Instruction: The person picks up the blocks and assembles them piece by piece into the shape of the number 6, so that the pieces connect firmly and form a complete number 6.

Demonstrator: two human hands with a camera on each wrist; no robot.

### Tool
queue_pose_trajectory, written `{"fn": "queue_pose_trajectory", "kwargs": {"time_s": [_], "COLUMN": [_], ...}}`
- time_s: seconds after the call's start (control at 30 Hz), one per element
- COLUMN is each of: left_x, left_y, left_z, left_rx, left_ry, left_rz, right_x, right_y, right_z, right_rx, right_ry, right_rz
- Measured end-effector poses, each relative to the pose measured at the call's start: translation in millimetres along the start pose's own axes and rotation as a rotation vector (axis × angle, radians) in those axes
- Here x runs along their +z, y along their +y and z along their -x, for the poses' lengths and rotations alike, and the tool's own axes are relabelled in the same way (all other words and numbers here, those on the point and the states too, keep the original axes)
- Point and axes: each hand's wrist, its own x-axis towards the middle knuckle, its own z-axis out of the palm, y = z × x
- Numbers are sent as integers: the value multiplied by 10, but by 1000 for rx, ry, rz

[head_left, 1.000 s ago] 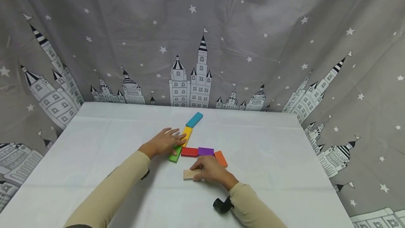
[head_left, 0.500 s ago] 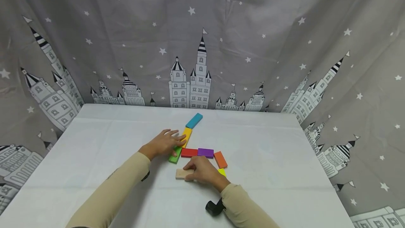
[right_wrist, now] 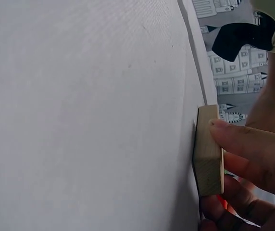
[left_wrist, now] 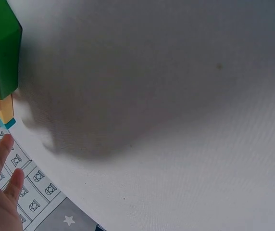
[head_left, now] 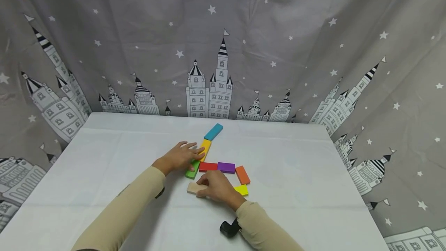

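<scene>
Low on the white table, my right hand [head_left: 219, 188] pinches a plain wooden block [head_left: 193, 188] between thumb and fingers. The right wrist view shows the thumb along one long edge of that wooden block [right_wrist: 207, 144]. My left hand [head_left: 179, 157] rests with spread fingers over the amber block [head_left: 207, 145] and the green block [head_left: 190, 174], partly covering both. A blue block [head_left: 213, 131] continues this slanted line at the far end. Right of the green block lie a red block [head_left: 208, 167], a purple block [head_left: 226, 167] and a tilted orange block [head_left: 242, 175].
A bright yellow block [head_left: 242, 190] lies below the orange one, partly hidden by my right hand. The white tabletop [head_left: 299, 181] extends to both sides. Behind it hangs a grey curtain [head_left: 278, 22] printed with castles and stars.
My right hand has slid left with the wooden block, bringing it below the green block. The bright yellow block has come into sight behind it. My left hand has stayed in place.
</scene>
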Motion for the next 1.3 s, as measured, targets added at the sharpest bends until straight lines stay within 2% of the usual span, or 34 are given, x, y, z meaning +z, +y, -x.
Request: {"fn": "queue_pose_trajectory", "kwargs": {"time_s": [0.43,0.7,1.0,1.13,1.3], "left_x": [5,24,31,20,18], "left_y": [-3,-18,-18,-16,-18], "left_z": [20,-2,-15,-7,-1], "left_rx": [0,0,-13,-7,-4], "left_ry": [17,11,13,13,6], "left_rz": [-3,-31,-13,-24,-31], "right_x": [98,123,146,132,90], "right_y": [-93,-123,-129,-132,-127], "right_z": [-44,-71,-96,-99,-115], "right_rx": [13,25,31,5,-64], "right_ry": [70,89,103,90,22], "right_rz": [29,41,53,80,110]}}
